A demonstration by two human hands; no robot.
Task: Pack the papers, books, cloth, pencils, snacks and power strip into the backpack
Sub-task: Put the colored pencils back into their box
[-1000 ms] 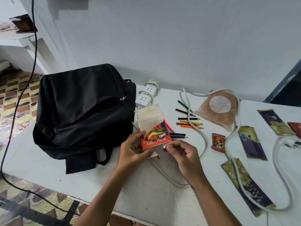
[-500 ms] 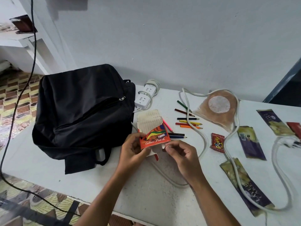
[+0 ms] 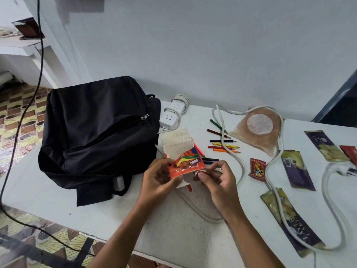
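Observation:
A black backpack [image 3: 96,132] lies zipped on the white table [image 3: 58,200] at the left. My left hand [image 3: 160,176] grips an orange colour pencil box [image 3: 186,163] by its lower left corner, top flap open. My right hand [image 3: 214,178] pinches the small flap at the box's bottom right end. Loose colour pencils [image 3: 222,144] lie behind the box. A white power strip [image 3: 172,115] sits beside the backpack, its cable [image 3: 241,167] looping across the table. Snack packets [image 3: 296,171] and a small red packet [image 3: 257,169] lie at the right.
A clear bag of brown powder [image 3: 258,130] rests under the cable at the back. A long snack packet [image 3: 291,223] lies near the front right edge. A black cord [image 3: 29,105] hangs at the left over the tiled floor. The wall stands right behind the table.
The box has sunk a little and tilted, and my right hand's fingers have shifted onto the box's bottom flap. Nothing else on the table has moved.

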